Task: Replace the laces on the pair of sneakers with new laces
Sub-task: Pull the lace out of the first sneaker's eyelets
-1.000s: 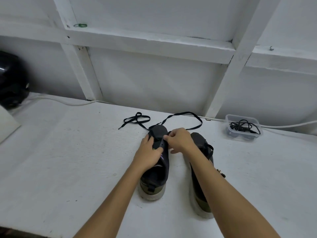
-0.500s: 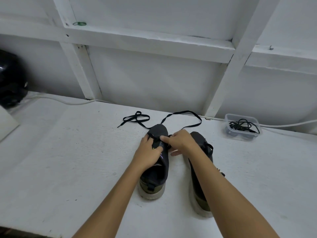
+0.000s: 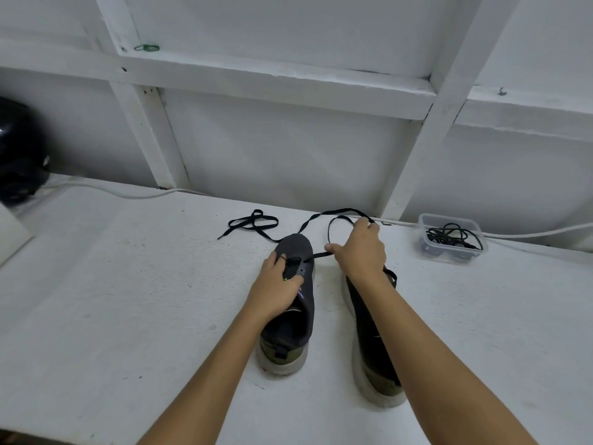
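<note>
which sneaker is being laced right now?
The left sneaker: the left hand holds it while the right hand pulls a black lace out through its eyelet. The right sneaker lies untouched under the right forearm.

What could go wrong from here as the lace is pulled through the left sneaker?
1. The right hand pulls the black lace sideways; if the left hand slackens, the left sneaker may slide.
2. The lace's loose end lies looped and could snag.
3. The right forearm crosses the right sneaker and may nudge it.
</note>
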